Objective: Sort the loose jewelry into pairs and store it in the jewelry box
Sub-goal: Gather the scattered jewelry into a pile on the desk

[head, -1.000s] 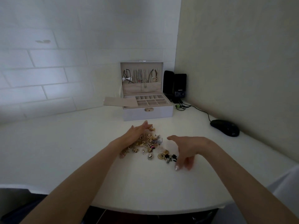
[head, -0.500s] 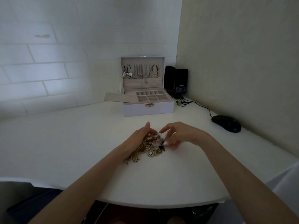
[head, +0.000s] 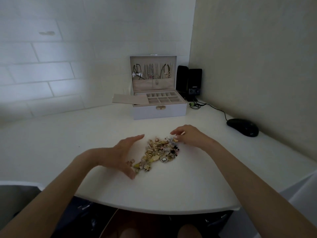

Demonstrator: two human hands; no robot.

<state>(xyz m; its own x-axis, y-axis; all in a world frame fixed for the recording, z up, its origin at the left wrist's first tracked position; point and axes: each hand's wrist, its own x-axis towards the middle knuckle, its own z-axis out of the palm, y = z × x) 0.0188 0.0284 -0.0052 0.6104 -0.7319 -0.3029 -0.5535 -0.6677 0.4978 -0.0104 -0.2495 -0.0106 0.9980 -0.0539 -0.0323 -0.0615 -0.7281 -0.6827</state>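
Tabletop (head: 68,143) jewelry heap (head: 157,150); hands (head: 120,154) (head: 189,136) wider apart

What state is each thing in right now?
jewelry box, open, lid upright.
necklaces, hanging inside the lid.
compartments, look empty.
jewelry pile, loose heap on the desk, unsorted.
left hand, open beside the pile.
right hand, fingers curled at the pile's edge; grip unclear.

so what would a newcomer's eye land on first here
A tangled heap of mostly gold jewelry lies on the white desk, the open left hand beside it and the right hand at its far right edge. Behind, an open jewelry box stands by the wall, necklaces hanging in its lid; a black mouse lies further right.
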